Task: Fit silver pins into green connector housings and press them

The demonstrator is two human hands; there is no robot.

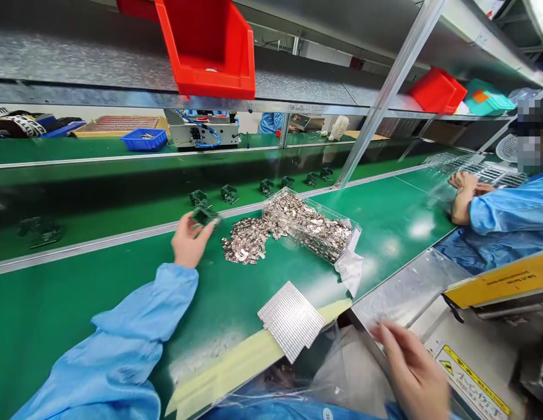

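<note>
My left hand (189, 240) pinches a small dark green open-framed part (204, 216) between thumb and fingers, above the bench's back rail. Several similar dark parts (229, 193) stand in a row on the green strip behind that rail. Right of my left hand lies a loose pile of small silvery metal pieces (245, 240). It spills from a clear tray (352, 242) full of the same pieces. A ridged silver metal plate (291, 321) rests across yellow tape at the front edge. My right hand (414, 370) is off the bench at lower right, its fingertips blurred; nothing shows in it.
A metal shelf with red bins (214, 64) hangs low over the bench, held by a slanting metal post (385, 99). At right, a co-worker's hands (466, 184) are beside clear trays. A yellow-edged machine (499, 280) stands near my right hand.
</note>
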